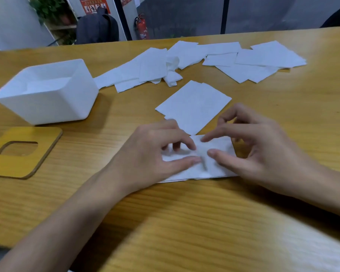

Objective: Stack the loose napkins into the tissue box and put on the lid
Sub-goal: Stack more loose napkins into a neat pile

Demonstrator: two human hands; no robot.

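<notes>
under the fingers (186, 160), a napkin (206, 170) lengthwise left-right

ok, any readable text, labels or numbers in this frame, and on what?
Nothing here is legible enough to quote.
Red poster behind the table: printed, too blurred to read.
Fire extinguisher: pale label, too small and blurred to read.
Tissue box, lid, napkins: no text visible.
</notes>
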